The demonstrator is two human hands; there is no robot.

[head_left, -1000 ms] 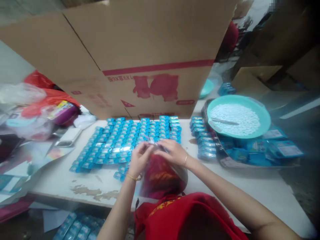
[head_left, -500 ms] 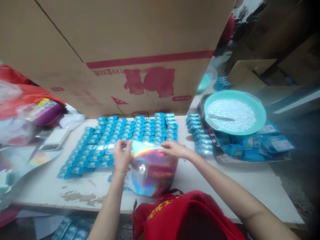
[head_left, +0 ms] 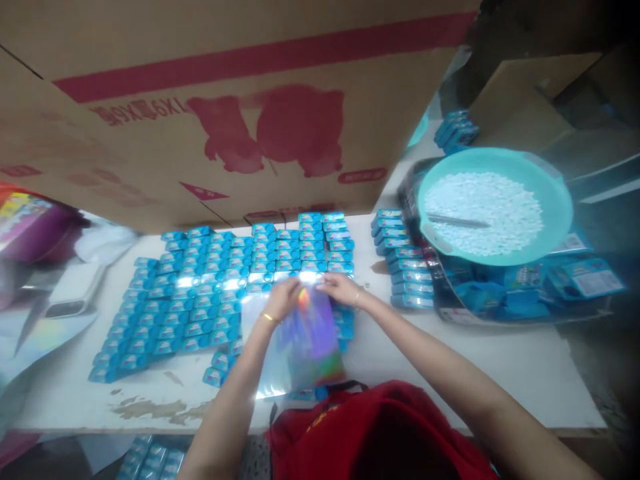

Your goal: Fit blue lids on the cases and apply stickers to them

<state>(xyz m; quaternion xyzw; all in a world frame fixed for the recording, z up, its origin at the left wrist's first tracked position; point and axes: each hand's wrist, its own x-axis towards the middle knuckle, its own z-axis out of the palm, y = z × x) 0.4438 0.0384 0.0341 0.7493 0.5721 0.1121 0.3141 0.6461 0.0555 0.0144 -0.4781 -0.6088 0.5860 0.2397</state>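
A shiny iridescent plastic bag or sheet (head_left: 310, 347) hangs in front of me over the table, its top edge pinched by both hands. My left hand (head_left: 284, 299) is closed on the upper edge near the middle. The fingers of my right hand (head_left: 341, 289) close on its upper right corner. Behind and left of it stand rows of small blue packs (head_left: 193, 293), some of them covered by the film and my hands. A few loose blue packs (head_left: 215, 373) lie beside my left forearm.
A large cardboard box (head_left: 165, 160) walls off the back of the white table (head_left: 400, 373). At right, a turquoise basin (head_left: 563, 213) holds small white pieces and a metal tool, above a dark tray (head_left: 445, 293) of blue packages. A white device (head_left: 75, 290) lies at left.
The iridescent film has gone from bunched and reddish to flatter and more spread out. My left hand has moved right, closer to my right hand. The view has shifted too.
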